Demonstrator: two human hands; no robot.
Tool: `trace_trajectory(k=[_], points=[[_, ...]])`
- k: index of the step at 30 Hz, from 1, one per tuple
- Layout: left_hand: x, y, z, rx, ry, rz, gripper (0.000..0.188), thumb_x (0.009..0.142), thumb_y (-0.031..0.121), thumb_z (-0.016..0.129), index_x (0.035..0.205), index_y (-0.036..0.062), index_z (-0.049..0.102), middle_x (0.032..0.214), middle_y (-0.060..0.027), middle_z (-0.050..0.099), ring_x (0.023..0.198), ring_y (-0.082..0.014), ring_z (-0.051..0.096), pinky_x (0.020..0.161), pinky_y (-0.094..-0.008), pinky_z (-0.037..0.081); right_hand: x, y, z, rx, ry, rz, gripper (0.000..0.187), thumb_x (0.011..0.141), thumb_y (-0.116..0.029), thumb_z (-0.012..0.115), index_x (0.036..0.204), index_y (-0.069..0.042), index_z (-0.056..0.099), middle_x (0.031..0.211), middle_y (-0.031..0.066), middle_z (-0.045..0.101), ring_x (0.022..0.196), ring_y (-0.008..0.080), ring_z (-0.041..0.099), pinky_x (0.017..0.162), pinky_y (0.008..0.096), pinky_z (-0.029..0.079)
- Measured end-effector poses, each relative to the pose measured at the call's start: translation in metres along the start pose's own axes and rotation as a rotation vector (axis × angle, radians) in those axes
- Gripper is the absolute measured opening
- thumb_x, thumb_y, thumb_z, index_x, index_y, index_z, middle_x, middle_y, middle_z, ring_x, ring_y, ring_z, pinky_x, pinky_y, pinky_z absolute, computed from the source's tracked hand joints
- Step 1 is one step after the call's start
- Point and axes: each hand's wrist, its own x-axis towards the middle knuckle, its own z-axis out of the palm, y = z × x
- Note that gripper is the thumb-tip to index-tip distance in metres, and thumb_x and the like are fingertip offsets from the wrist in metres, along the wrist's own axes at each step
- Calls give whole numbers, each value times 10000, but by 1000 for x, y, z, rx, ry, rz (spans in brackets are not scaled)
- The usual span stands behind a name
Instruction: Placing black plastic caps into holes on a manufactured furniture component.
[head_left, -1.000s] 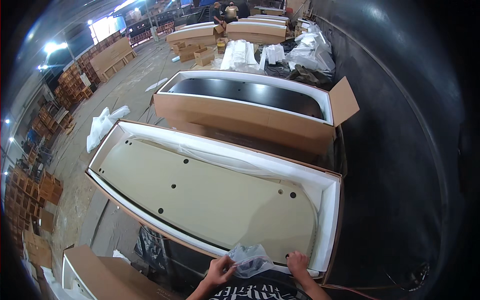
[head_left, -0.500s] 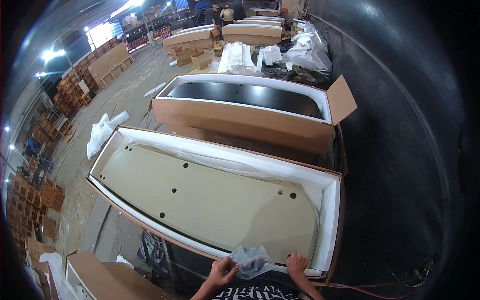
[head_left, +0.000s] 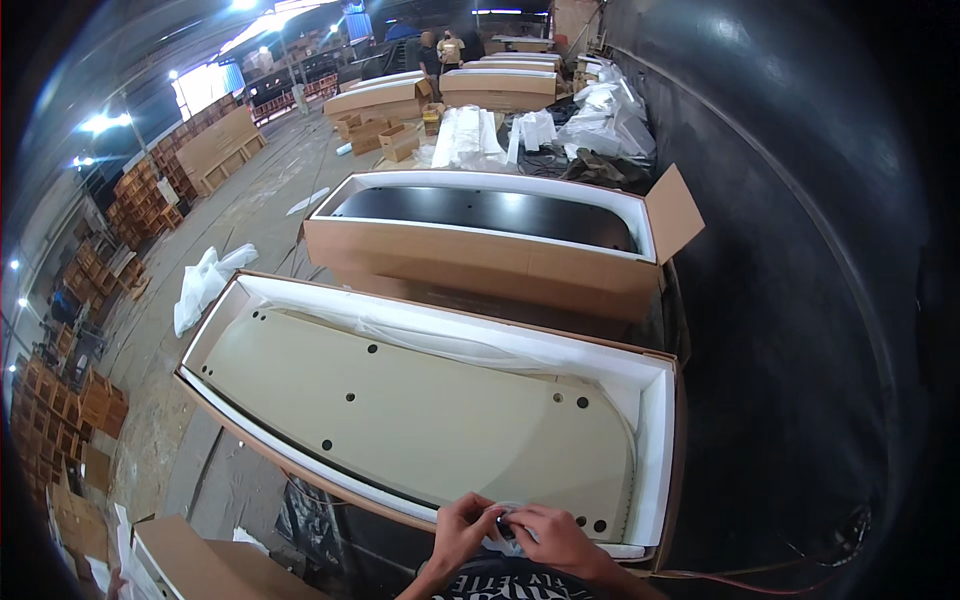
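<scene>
Two hands meet low over the near edge of the long carton (head_left: 300, 463), your left hand (head_left: 464, 530) and your right hand (head_left: 553, 537), each with its grip closed at a clear plastic bag (head_left: 509, 507). A small dark piece (head_left: 503, 521) shows between your fingertips; you cover too much of it to tell which grip bears it or what its shape is.

What could go wrong is a slip. The piece is small and only fingertips pin it, so if the slick film shifts under them, it could drop onto the pale panel (head_left: 450, 410) and mark the finish, or fall down the dark gap between the panel's near edge and the white foam lining (head_left: 655, 450), where you would struggle to reach it. A hard tug could also split the bag and spill whatever else is in it; you cannot see from this view how much that is.

As for looks, the bag is thin, colourless and crumpled, mostly hidden by your fingers. The panel lies flat inside the foam, smooth, matt greenish beige, long and rounded at its right end, with round dark spots near both ends and across the middle; whether they are holes or plugs, you cannot tell.
</scene>
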Motion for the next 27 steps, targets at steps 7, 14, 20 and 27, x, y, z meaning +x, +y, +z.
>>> trace_trajectory(k=[7, 14, 20, 27], points=[[-6, 24, 14, 221, 5, 132, 159, 890, 95, 647, 906, -63, 635, 688, -83, 666, 585, -95, 616, 535, -245, 495, 8, 32, 16, -145, -478, 102, 195, 847, -75, 512, 982, -1, 630, 981, 214, 643, 898, 392, 622, 797, 418, 494], [-16, 14, 24, 311, -87, 187, 158, 894, 107, 650, 930, -44, 621, 659, -102, 665, 579, -120, 644, 550, -264, 509, -8, 96, 67, 526, -620, 358, 272, 867, -156, 550, 1111, -50, 601, 1106, 150, 630, 1053, 261, 590, 898, 357, 445], [-23, 10, 26, 368, -169, 137, 170, 894, 124, 658, 928, -37, 618, 655, -118, 661, 591, -126, 653, 560, -266, 499, -39, 101, 61, 126, -544, 210, 313, 869, -204, 549, 1156, -89, 595, 1166, 131, 612, 1109, 255, 558, 946, 356, 419], [-25, 7, 23, 337, -147, 109, 163, 890, 108, 660, 936, -45, 625, 658, -106, 665, 575, -127, 650, 547, -260, 497, -47, 125, 87, 21, -523, 278, 310, 821, -286, 594, 1074, -111, 633, 1108, 152, 625, 1032, 322, 580, 889, 405, 441]])
